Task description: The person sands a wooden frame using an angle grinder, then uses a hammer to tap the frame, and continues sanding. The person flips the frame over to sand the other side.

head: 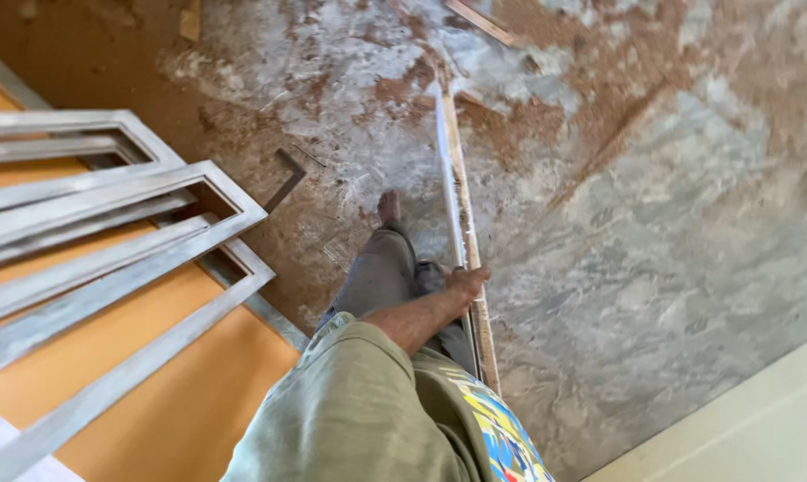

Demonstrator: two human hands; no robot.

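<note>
hand on a long strip above a dusty floor

you are looking straight down at your own body. one hand [464,284] shows just right of centre, at the end of a bare forearm that comes out of a loose olive-green sleeve [350,411] at the bottom middle. which of your two hands it is cannot be told from this view; the other hand is not in sight. the visible hand is closed around a long thin strip of pale wood and white metal [454,192], fingers curled over its edge. the strip runs from the bottom centre, beside your hip, up to the top centre of the frame, where its far end reaches the floor.

just left of the strip, your grey trouser leg [381,272] stretches forward, ending in a bare foot [389,206] at centre frame.

the rough floor of grey-white stone with brown dust and dirt [653,232] fills the upper and right parts of the picture. in the left half, several grey metal rectangular frames [109,232] lie stacked and overlapping on a smooth orange board [180,402]. a small dark angled metal piece [289,177] lies on the floor between the frames and your foot. a brightly patterned cloth in yellow, blue and red [501,437] shows at the bottom edge, touching the strip's near end.
</note>
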